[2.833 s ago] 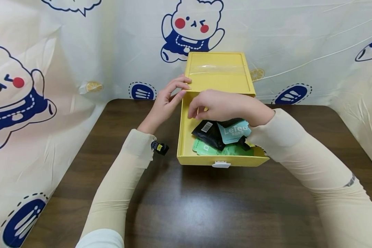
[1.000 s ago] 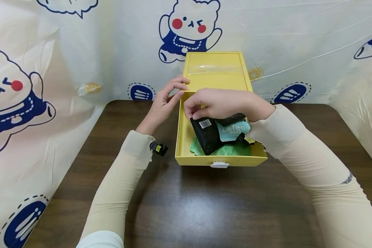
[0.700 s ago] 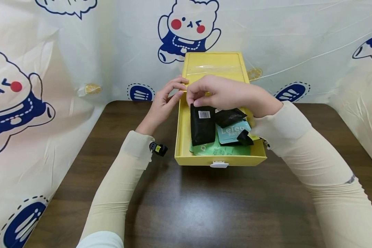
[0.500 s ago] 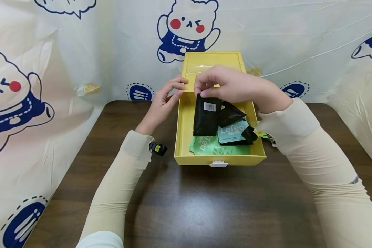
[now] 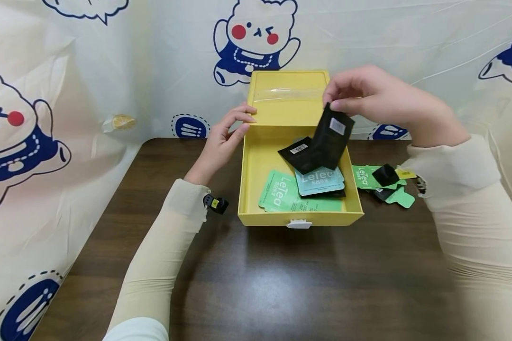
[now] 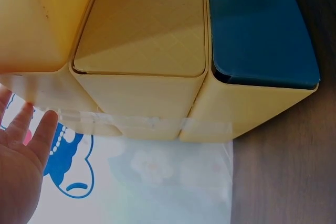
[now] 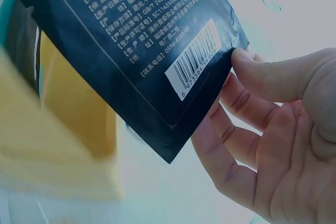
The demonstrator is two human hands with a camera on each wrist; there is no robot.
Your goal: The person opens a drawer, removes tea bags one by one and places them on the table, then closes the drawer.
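Note:
My right hand (image 5: 377, 102) pinches a black tea packet (image 5: 334, 132) by its top corner, holding it tilted over the right side of a pulled-out yellow drawer (image 5: 266, 220). In the right wrist view, thumb and fingers grip the edge of this packet (image 7: 142, 51), near its barcode. A second black packet (image 5: 298, 154) lies in the drawer, partly overlapped by the held one. Under them are a light blue LeTea packet (image 5: 320, 183) and green LeTea packets (image 5: 280, 193). My left hand (image 5: 223, 144) rests its fingers on the left edge of the yellow drawer cabinet (image 5: 281, 113).
Below the pulled-out drawer, the left wrist view shows another yellow drawer (image 6: 142, 24) and a teal one (image 6: 262, 30). Green packets (image 5: 364, 177) and a dark one lie on the brown table (image 5: 213, 284), right of the cabinet. A printed curtain (image 5: 175, 57) hangs behind.
My right hand took hold of a black packet in the drawer, lifted it and carried it up and to the right. The packets on the table came into view. My left hand has stayed put.

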